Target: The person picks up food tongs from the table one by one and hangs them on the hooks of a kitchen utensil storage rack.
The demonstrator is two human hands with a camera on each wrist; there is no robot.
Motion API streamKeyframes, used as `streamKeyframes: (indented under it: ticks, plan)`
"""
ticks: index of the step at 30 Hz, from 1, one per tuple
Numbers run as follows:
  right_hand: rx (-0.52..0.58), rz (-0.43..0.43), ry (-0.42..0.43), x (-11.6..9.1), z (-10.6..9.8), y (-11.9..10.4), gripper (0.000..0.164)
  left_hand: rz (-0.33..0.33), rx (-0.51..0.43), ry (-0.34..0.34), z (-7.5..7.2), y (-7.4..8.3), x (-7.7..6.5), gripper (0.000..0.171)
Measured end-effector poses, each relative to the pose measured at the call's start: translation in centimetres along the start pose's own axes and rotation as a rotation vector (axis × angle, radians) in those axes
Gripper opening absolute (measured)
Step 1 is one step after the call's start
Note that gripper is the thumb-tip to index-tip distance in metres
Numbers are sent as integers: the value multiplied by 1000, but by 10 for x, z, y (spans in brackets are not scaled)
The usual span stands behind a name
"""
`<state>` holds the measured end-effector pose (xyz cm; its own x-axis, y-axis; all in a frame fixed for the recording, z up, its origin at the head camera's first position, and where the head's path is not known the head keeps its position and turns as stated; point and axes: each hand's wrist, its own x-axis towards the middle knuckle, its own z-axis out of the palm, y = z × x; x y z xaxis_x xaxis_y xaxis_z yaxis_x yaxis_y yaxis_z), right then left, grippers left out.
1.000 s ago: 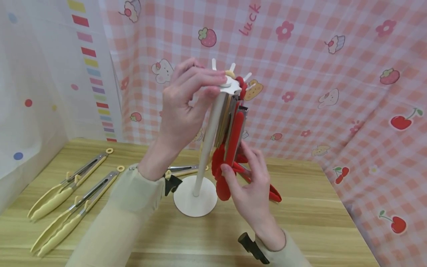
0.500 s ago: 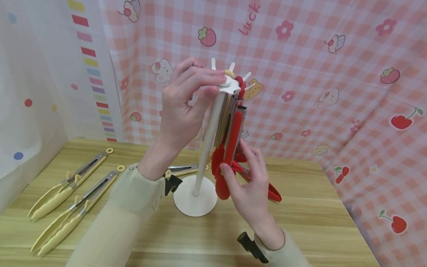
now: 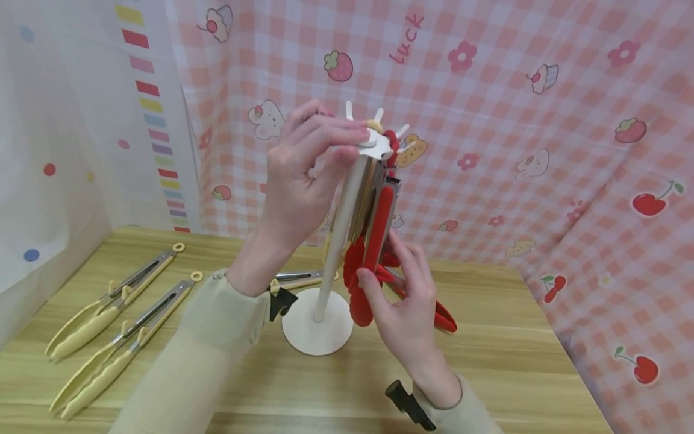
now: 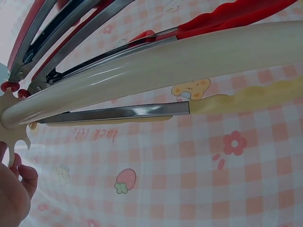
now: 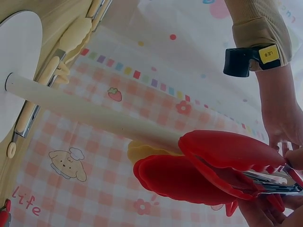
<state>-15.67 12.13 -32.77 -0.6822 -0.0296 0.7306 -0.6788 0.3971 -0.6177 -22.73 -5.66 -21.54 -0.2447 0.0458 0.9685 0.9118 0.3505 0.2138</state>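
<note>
A white stand [image 3: 317, 328] with a round base, an upright pole and a ring of hooks is at mid-table. My left hand [image 3: 300, 175] grips its hooked top between fingers and thumb. Lower down, my right hand [image 3: 408, 310] pinches red tongs [image 3: 379, 226] near the middle, with the thumb on the near side. These tongs are upright, heads down, close against the pole. The left wrist view shows other red tongs [image 4: 232, 16] and yellow tongs [image 4: 246, 98] hanging beside the pole. Whether the pinched tongs' ring is on a hook is hard to see.
Two yellow tongs, the far pair [image 3: 81, 342] and the near pair [image 3: 89, 392], lie on the left of the wooden table [image 3: 515, 386]. More yellow tongs [image 3: 298, 278] lie behind the pole. A red tongs tip [image 3: 446, 319] shows right of my right hand. Checked cloth [image 3: 488, 120] hangs behind.
The head view has tilted slightly, so the scene sits a little lower. Both hands keep the same holds on the stand and the red tongs.
</note>
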Motion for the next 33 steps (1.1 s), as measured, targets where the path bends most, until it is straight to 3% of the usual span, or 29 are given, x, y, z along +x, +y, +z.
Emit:
streamKeyframes:
  ticks: [20,27,33]
  plan:
    - [18,-38,13,1,2,3,67,49,-10,38,3,-2,1,64]
    - [3,-17,-1,1,1,2,66,9,-20,15,1,-1,0,60]
    - [5,-8,-2,2,1,2,66,12,-10,19,1,0,0,56]
